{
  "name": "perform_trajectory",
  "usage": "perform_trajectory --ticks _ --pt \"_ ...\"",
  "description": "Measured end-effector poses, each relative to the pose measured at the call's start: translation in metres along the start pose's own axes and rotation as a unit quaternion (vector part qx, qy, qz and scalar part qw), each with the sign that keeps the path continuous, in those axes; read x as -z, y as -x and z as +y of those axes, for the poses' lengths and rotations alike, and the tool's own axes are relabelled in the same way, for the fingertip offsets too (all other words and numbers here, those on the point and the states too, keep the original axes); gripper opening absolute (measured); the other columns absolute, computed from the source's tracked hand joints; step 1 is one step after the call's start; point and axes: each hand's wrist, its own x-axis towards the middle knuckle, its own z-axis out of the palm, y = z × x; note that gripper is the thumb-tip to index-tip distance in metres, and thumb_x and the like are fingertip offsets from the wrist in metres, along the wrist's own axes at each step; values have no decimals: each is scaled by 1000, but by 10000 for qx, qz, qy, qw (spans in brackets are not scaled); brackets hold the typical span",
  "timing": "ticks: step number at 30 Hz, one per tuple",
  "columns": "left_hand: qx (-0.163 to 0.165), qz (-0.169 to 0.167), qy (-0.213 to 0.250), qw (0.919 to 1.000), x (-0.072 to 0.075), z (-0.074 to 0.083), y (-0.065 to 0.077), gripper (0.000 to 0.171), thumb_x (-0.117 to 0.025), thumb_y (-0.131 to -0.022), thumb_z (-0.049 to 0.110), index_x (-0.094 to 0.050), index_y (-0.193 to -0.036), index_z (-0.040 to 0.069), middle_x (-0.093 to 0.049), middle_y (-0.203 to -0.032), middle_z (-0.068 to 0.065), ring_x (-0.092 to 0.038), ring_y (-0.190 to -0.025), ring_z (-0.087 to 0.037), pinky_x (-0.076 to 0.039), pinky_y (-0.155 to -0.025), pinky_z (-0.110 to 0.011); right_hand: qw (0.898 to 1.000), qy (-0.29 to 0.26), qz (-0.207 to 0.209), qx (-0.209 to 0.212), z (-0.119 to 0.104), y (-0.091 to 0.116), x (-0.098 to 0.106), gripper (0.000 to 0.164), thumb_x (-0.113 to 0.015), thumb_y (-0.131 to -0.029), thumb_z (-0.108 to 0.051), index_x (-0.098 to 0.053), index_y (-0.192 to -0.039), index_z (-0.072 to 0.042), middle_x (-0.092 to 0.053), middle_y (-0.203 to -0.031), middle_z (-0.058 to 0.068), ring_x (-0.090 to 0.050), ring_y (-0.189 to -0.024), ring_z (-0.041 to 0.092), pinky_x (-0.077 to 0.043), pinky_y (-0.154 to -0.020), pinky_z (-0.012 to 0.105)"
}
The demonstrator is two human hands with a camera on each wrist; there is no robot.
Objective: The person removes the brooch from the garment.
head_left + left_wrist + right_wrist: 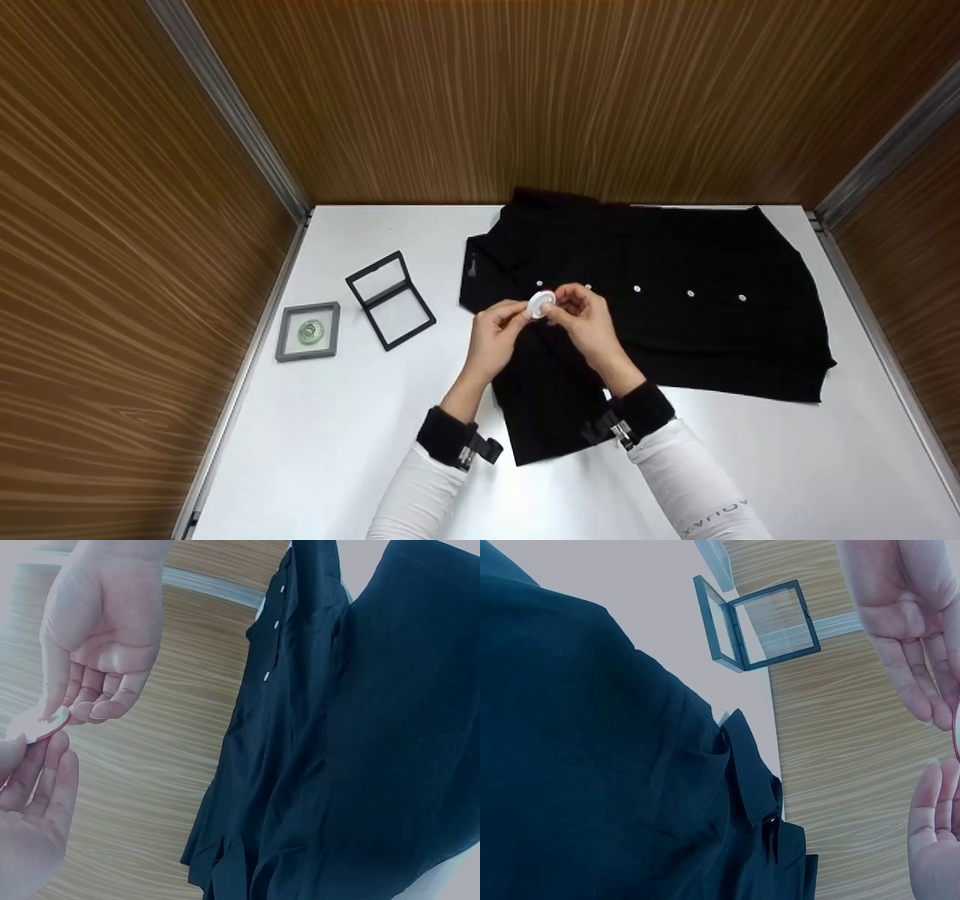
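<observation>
Above the collar end of a black shirt [720,337], both hands hold a small round white badge [537,301] with a red edge. My left hand [491,341] pinches its left side between thumb and fingers. At its right side, the thumb of my right hand [596,330] lies on the face and the fingers curl behind it. In the left wrist view the badge [45,726] is tilted between both hands, its red rim showing. The shirt lies spread out with its collar to the left and a row of white buttons [637,289] along its middle.
To the left on the white table [360,450] stands an opened black display frame [388,294] with clear panes. Beside it lies a grey square frame [334,330] holding a green ring-shaped piece [301,334]. Wood-grain panels [465,97] enclose the back and sides.
</observation>
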Motion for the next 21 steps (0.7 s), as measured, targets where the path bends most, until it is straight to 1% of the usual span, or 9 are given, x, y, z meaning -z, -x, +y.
perform_trajectory --ticks 3,5,7,11,12,13,17,19,21 --pt "74 -12 -18 10000 0 0 0 14 -62 -91 -9 -68 -101 -16 -69 -96 -24 -68 -88 -35 -56 -78 -28 10000 61 -3 9 1 1 0 16 -70 -84 12 -58 -93 13 -62 -81 10 -61 -69 15 -56 -65 37" --pt "106 -13 -97 9999 1 0 0 13 -62 -91 -8 -69 -100 -16 -70 -96 -24 -69 -85 -34 -56 -75 -26 9999 159 -26 49 1 1 0 17 -70 -84 11 -57 -94 15 -62 -81 11 -61 -68 15 -56 -65 39" --pt "122 15 -236 9996 1 -7 -1 13 -63 -91 -7 -69 -99 -15 -70 -94 -23 -69 -82 -32 -56 -73 -24 9994 301 -76 121 0 1 0 18 -70 -83 11 -57 -94 16 -62 -81 12 -61 -68 15 -57 -65 38" --pt "76 137 -599 9981 2 -28 -2 11 -67 -90 -3 -72 -96 -10 -71 -89 -18 -68 -75 -22 -55 -67 -22 9971 671 -207 308 -1 2 1 19 -71 -83 11 -57 -94 17 -61 -82 15 -60 -69 15 -56 -63 31" --pt "68 145 -628 9979 3 -33 -2 11 -67 -90 -1 -73 -96 -9 -71 -88 -16 -68 -75 -21 -55 -67 -22 9962 757 -235 349 -1 2 1 19 -71 -83 10 -57 -94 17 -61 -82 15 -60 -69 15 -55 -63 29" --pt "55 135 -640 9978 4 -36 -3 11 -68 -90 0 -74 -96 -8 -70 -87 -14 -67 -75 -19 -56 -67 -22 9953 850 -260 383 -1 2 1 19 -71 -83 10 -57 -94 16 -61 -82 16 -60 -69 16 -55 -62 28" --pt "-52 -26 -709 9975 8 -41 -3 11 -70 -91 6 -75 -96 -3 -70 -84 -10 -67 -73 -13 -56 -66 -24 9912 1190 -319 475 -3 4 -1 19 -72 -83 9 -58 -94 15 -62 -83 18 -60 -70 20 -53 -61 23" --pt "-126 -146 -853 9962 11 -43 -3 12 -71 -91 9 -76 -94 -1 -70 -84 -7 -66 -74 -11 -56 -66 -24 9886 1368 -337 529 -4 6 -1 18 -72 -83 9 -59 -94 14 -62 -84 20 -60 -71 22 -52 -62 21" --pt "-202 -250 -1038 9941 13 -44 -2 12 -71 -91 11 -76 -93 0 -69 -84 -5 -65 -74 -10 -55 -66 -24 9855 1548 -346 604 -4 7 -2 18 -73 -83 8 -60 -94 13 -63 -85 20 -60 -72 23 -52 -63 22"
